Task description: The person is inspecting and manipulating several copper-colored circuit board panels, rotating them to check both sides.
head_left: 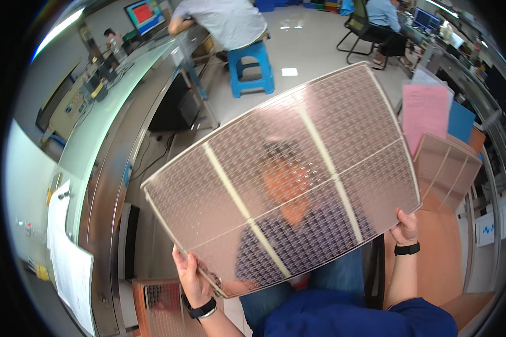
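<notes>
A large, thin, shiny copper-coloured circuit board panel [287,191] spans the middle of the view, held up at a slant with its right end higher. Rows of small repeated patterns cover it, split by pale strips, and a blurred reflection shows in its surface. My left hand [194,281] pinches its lower left edge, thumb in front. At the lower right corner, my right hand [406,229] grips the edge with its fingers closed. Below the panel's left end, similar panels [162,300] sit in a reddish-brown holder beside my left wrist.
Another copper-coloured panel [447,168] leans on a brown surface [433,253] at right, near a pink sheet [425,115]. A glass-topped workbench [109,109] runs along the left, with white papers [70,258] at its near end. A person sits on a blue stool [250,70]; another sits far right.
</notes>
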Demonstrator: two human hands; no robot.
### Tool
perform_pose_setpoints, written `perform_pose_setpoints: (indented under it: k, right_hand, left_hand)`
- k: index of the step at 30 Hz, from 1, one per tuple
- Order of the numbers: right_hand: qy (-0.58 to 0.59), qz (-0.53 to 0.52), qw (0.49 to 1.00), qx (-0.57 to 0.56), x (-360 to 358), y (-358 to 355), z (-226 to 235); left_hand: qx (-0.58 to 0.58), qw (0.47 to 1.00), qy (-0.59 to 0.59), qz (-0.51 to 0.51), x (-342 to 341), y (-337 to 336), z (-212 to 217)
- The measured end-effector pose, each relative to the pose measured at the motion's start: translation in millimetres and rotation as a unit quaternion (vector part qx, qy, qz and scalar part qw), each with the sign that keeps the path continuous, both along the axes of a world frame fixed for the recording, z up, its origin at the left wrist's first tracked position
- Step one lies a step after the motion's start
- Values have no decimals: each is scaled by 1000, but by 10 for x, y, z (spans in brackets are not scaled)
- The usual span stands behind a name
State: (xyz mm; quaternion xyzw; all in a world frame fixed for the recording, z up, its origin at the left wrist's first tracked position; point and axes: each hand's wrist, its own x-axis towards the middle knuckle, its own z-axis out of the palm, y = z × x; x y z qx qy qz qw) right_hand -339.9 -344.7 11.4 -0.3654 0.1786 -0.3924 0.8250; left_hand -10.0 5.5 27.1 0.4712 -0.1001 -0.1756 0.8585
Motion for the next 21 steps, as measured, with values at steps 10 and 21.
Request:
perform_pose_setpoints:
  k: [10, 21]
  right_hand:
    - [52, 36, 993, -99, 141, 154, 359]
    - [-106, -28, 994, 1, 961, 949, 548]
  left_hand:
    - [130, 990, -16, 48, 114, 126, -227]
    - [-137, 984, 104, -46, -623, -781, 310]
